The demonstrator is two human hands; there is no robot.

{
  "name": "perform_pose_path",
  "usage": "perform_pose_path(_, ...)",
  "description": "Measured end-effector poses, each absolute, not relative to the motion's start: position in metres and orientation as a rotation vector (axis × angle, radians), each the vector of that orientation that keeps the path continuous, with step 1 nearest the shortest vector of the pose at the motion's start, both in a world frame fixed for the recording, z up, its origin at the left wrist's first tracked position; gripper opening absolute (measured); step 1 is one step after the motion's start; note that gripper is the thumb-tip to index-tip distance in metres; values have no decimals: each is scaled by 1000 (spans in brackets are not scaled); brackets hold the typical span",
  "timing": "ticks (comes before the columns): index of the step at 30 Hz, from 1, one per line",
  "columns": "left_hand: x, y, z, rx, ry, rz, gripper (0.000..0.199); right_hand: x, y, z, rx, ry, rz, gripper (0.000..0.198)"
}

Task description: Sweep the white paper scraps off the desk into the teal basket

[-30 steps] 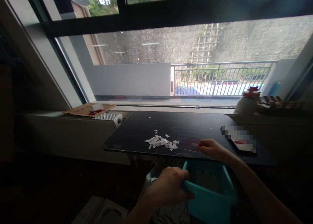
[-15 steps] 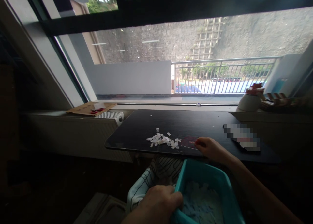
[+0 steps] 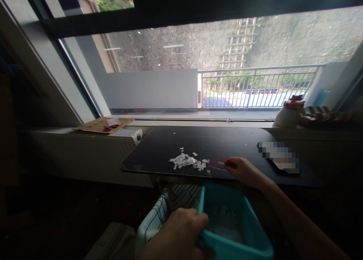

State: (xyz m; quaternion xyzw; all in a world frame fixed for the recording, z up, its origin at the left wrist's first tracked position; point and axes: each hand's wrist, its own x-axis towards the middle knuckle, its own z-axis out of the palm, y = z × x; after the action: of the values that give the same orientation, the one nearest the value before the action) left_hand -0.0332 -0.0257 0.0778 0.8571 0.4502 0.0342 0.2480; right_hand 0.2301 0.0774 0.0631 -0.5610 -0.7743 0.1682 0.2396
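Observation:
My left hand [image 3: 181, 231] is closed over the left rim of a teal plastic bin [image 3: 256, 229], thumb on top. The bin is held just below the table's front edge, with pale paper bits [image 3: 224, 224] at its bottom. On the dark tabletop lies a loose heap of small white paper scraps [image 3: 185, 161]. Right of the heap, my right hand [image 3: 239, 167] pinches a thin, see-through reddish plastic piece [image 3: 217, 162] with a rounded outline. It lies low over the table, its left side close to the scraps. Its exact kind is unclear.
The black table [image 3: 159, 142] stands against the window sill. A blurred-out dark object [image 3: 279, 158] lies on its right side. A white jug with a red top [image 3: 287, 114] stands on the sill. At left are a radiator [image 3: 124, 146] and a brown paper envelope [image 3: 90, 126].
The bin has shifted slightly left with my left hand and sits at a different angle. A scrap now lies nearer the table's front edge, apart from the heap. My right hand has barely moved.

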Motion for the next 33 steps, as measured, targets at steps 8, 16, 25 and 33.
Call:
perform_pose_path(8,10,-3,63,2683,954,148,31,233,62,53,-1477,-2131,487,26)
perform_pose_path(16,11,8,60,2757,968,114,30,221,69,56,-1471,-2108,449,26)
perform_pose_path(25,14,9,66,2689,983,66,31,222,62,53,-1465,-2099,543,27)
perform_pose_path(33,12,12,68,2618,1048,87,27,209,67,61,-1453,-2144,424,29)
